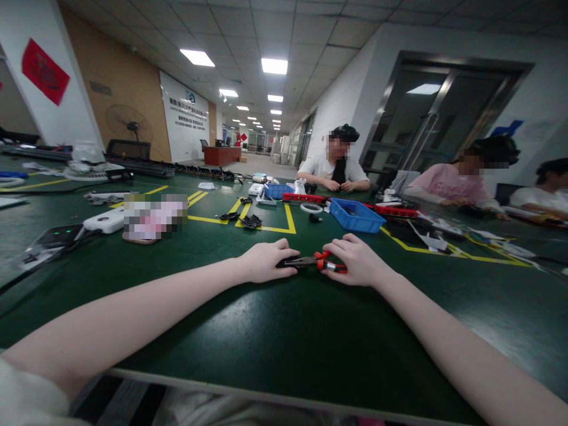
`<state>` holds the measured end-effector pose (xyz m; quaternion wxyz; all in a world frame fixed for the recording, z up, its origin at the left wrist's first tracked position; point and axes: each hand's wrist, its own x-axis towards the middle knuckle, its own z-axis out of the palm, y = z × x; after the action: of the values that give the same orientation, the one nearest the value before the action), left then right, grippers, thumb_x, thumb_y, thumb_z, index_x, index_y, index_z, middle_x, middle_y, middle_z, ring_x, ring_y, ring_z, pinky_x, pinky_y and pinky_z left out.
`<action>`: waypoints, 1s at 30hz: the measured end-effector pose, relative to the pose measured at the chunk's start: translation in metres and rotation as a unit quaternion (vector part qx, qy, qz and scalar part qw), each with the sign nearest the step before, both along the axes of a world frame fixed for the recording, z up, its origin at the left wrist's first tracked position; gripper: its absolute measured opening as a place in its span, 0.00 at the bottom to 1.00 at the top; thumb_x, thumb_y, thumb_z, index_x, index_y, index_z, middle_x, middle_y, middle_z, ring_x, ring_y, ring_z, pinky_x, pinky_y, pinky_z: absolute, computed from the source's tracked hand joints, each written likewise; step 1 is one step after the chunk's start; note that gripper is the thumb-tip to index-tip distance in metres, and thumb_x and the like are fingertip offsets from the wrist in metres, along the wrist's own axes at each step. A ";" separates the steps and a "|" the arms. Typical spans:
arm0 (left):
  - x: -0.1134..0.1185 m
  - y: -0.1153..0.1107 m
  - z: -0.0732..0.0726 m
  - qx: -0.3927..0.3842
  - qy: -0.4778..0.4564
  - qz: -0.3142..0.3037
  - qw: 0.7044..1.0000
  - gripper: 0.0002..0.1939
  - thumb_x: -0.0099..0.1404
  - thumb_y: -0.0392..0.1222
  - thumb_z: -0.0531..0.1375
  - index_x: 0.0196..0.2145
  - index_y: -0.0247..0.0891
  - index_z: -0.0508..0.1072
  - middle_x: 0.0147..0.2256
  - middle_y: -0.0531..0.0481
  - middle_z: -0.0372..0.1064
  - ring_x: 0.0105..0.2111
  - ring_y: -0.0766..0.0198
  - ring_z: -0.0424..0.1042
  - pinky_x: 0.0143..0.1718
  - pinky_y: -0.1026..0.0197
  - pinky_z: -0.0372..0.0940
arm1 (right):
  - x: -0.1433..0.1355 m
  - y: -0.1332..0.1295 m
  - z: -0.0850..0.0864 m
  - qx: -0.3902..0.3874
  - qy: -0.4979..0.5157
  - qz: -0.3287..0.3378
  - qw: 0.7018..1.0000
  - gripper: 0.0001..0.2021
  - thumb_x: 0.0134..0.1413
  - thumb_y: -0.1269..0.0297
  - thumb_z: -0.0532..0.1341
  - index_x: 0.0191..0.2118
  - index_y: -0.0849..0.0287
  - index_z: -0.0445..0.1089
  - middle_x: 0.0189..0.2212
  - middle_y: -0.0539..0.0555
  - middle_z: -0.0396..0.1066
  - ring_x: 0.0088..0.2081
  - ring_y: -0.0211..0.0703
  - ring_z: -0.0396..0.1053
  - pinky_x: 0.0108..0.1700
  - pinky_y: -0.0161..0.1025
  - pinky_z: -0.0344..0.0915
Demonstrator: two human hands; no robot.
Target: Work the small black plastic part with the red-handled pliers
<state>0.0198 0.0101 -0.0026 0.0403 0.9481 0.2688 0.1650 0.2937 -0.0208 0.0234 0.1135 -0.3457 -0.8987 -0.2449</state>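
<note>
Red-and-black handled pliers (332, 265) are gripped in my right hand (360, 260), with their jaws pointing left. My left hand (266, 261) pinches a small black part (288, 263) between thumb and fingers. The jaws of the pliers meet this part; whether they are clamped on it is too small to tell. Both hands are low over the green table (266, 343), near its middle. Beyond them lie small black parts (251, 221) beside yellow tape lines.
A blue bin (357, 215) stands beyond my right hand, near a white ring (311, 208). At the left are a phone (155, 219) and a white device (105, 220) with a cable. Several people sit across the table, one person (333, 168) straight ahead.
</note>
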 end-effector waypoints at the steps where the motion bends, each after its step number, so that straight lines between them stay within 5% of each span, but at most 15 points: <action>1: 0.000 0.000 -0.001 0.007 -0.004 0.000 1.000 0.25 0.68 0.56 0.53 0.57 0.41 0.65 0.50 0.45 0.64 0.39 0.57 0.73 0.43 0.59 0.66 | 0.000 0.000 0.000 -0.003 -0.002 -0.002 1.000 0.19 0.55 0.51 0.58 0.43 0.62 0.69 0.34 0.59 0.72 0.33 0.46 0.68 0.43 0.45 0.59; 17: 0.001 0.000 -0.003 0.024 -0.036 0.041 0.998 0.13 0.64 0.50 0.58 0.42 0.39 0.67 0.40 0.49 0.70 0.38 0.58 0.71 0.37 0.59 0.65 | 0.004 0.004 -0.001 -0.007 -0.003 -0.017 1.000 0.19 0.56 0.50 0.58 0.43 0.62 0.69 0.34 0.57 0.72 0.33 0.45 0.67 0.41 0.43 0.58; 30: 0.000 0.013 -0.008 -0.052 -0.090 -0.017 0.994 0.11 0.64 0.48 0.60 0.38 0.38 0.71 0.39 0.51 0.66 0.36 0.63 0.68 0.36 0.63 0.61 | 0.007 0.005 0.001 0.018 -0.008 -0.013 1.000 0.21 0.56 0.49 0.59 0.45 0.62 0.69 0.37 0.59 0.73 0.36 0.46 0.68 0.45 0.45 0.59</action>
<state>0.0201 0.0227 -0.0104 0.1166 0.9305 0.2562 0.2342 0.3011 -0.0155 0.0247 0.1094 -0.3529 -0.8907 -0.2650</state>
